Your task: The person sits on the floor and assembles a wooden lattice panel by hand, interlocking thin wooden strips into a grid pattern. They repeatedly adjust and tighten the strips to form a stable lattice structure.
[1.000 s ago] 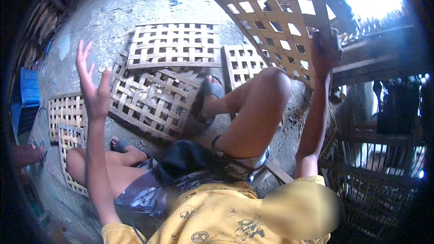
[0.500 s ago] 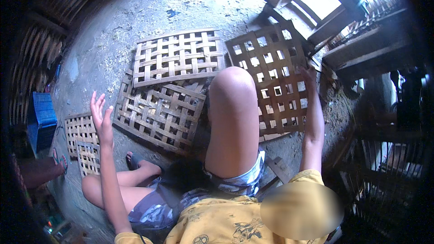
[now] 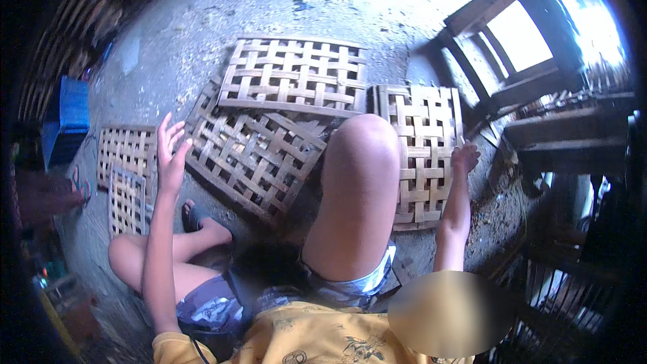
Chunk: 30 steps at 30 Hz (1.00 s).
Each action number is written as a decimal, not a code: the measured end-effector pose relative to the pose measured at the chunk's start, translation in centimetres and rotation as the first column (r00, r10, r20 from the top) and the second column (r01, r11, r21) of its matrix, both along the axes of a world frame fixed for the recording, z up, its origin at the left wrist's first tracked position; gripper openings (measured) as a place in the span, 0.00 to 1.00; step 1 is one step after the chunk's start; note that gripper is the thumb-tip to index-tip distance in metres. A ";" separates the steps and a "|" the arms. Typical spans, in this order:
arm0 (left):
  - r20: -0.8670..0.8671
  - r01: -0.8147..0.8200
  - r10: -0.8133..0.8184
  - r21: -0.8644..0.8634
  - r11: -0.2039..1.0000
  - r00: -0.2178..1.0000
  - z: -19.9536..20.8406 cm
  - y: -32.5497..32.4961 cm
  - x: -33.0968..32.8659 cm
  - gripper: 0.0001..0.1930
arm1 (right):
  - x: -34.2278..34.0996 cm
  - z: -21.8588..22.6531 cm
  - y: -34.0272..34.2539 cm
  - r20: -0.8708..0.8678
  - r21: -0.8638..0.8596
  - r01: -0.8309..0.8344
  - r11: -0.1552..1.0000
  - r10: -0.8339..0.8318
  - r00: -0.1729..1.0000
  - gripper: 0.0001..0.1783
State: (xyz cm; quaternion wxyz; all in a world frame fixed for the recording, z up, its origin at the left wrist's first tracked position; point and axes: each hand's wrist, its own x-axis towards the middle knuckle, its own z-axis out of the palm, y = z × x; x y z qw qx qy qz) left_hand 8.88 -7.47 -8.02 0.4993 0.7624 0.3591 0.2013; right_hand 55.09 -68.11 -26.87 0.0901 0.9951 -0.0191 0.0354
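Note:
My left hand (image 3: 172, 155) is raised with its fingers apart and holds nothing. It hovers beside a woven bamboo lattice panel (image 3: 259, 162), which lies slanted on the ground. A second lattice panel (image 3: 293, 74) rests partly over that one. To the right of my bent knee, another woven panel (image 3: 421, 155) lies flat, apparently on top of one more. My right hand (image 3: 465, 157) is at this panel's right edge, fingers loosely bent and partly apart, seemingly gripping nothing. My knee hides part of the panels in the middle.
Smaller lattice panels (image 3: 127, 192) lie at the left, near a blue box (image 3: 71, 121) and another person's sandalled foot (image 3: 82, 187). A wooden frame (image 3: 502, 47) stands at the far right, beside dark slatted wood. Pale debris is scattered over the ground (image 3: 182, 34).
The right panel was tilted up, dark, with my right hand at its edge; now it lies flat and the hand appears off it. My left hand stays raised. The view has shifted.

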 end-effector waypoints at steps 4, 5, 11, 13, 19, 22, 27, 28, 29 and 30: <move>0.129 0.082 -0.074 -0.060 0.995 0.989 -2.0 -1.0 3.5 0.39 | 3.2 -3.2 -6.1 0.213 0.469 -0.216 0.856 0.128 0.969 0.23; 0.106 0.056 -0.053 -0.032 0.998 0.993 -1.5 -0.9 2.4 0.39 | 2.2 -6.5 -0.9 0.259 0.476 -0.346 0.808 0.247 0.934 0.21; -0.086 0.022 -0.017 0.060 0.998 0.996 2.7 -2.8 0.3 0.41 | -7.5 -11.0 24.0 -0.017 0.430 -0.551 0.716 0.616 0.787 0.18; -0.092 0.052 -0.045 0.077 0.996 0.995 2.6 -3.0 0.8 0.41 | -9.1 -12.0 26.0 -0.134 0.365 -0.540 0.759 0.617 0.776 0.18; -0.156 0.037 -0.036 0.003 0.999 0.987 2.2 -4.1 -2.1 0.41 | -11.3 -12.5 31.8 -0.285 0.258 -0.614 0.746 0.666 0.689 0.18; -0.140 0.030 -0.035 -0.040 0.999 0.990 1.7 -4.8 -3.1 0.40 | -12.0 -12.4 33.1 -0.308 0.231 -0.667 0.709 0.703 0.641 0.18; -0.100 0.120 -0.114 0.053 0.991 0.988 1.9 -4.8 -2.5 0.39 | -12.2 -11.3 32.6 -0.295 0.194 -0.720 0.666 0.740 0.605 0.18; -0.062 0.107 -0.102 0.072 0.992 0.993 2.0 -4.8 -2.4 0.39 | -11.9 -10.6 33.1 -0.265 0.192 -0.745 0.638 0.765 0.587 0.18; -0.025 0.096 -0.094 0.092 0.991 0.995 2.1 -4.7 -2.2 0.39 | -10.7 -9.7 33.9 -0.223 0.184 -0.775 0.605 0.793 0.567 0.18; -0.034 0.095 -0.092 0.131 0.987 0.995 2.6 -4.5 -2.3 0.39 | -10.1 -8.4 34.7 -0.165 0.179 -0.807 0.563 0.825 0.540 0.18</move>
